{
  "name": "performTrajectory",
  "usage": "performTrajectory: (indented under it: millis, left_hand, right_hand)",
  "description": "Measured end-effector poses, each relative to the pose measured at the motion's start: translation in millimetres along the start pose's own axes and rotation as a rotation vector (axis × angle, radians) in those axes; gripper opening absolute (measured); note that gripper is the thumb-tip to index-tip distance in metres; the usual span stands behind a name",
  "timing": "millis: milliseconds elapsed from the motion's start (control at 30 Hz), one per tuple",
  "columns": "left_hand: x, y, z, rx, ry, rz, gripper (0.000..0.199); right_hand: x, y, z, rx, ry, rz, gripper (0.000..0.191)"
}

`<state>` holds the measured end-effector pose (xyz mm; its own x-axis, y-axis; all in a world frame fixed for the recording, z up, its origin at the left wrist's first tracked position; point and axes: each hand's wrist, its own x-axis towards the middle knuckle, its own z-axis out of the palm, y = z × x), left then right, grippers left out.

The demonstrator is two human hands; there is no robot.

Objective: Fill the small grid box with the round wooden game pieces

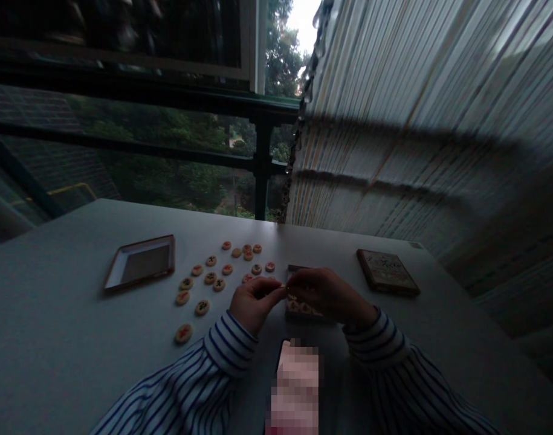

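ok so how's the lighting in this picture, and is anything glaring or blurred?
Head view: dim light, but the sky glares near-white; head view: pale sheen on the table near the window; head view: whatever lies between the fingers is too dim to identify; head view: round pieces look soft, red and dark marks showing; head view: the phone is pixelated.

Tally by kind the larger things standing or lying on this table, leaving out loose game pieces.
Shallow open tray: 1
Open box holding xiangqi pieces: 1
Flat patterned box: 1
Phone: 1
Total: 4
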<state>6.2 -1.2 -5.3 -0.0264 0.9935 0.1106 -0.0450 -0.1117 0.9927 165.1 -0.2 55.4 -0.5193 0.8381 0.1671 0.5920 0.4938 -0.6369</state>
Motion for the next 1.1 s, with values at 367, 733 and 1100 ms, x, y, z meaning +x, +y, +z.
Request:
performTrajectory:
  millis: [367,733,1100]
  left_hand:
    - [-0.2,2.1,-0.8,-0.058,-0.052,-0.025,0.016]
    - [-2.1,4.8,-0.2,-0.064,-0.033,-0.102,0.02]
    - [-2.5,3.3,0.3,-0.103,-0.043,-0.142,0.026]
  right_hand:
    - [0.8,-1.7,0.9,0.039,-0.003,0.014,0.018]
    - [0.7,-0.1,-1.0,0.03,0.022,0.007,0.016]
    - [-0.7,-2.1,-1.3,-0.058,0.005,-0.074,0.015]
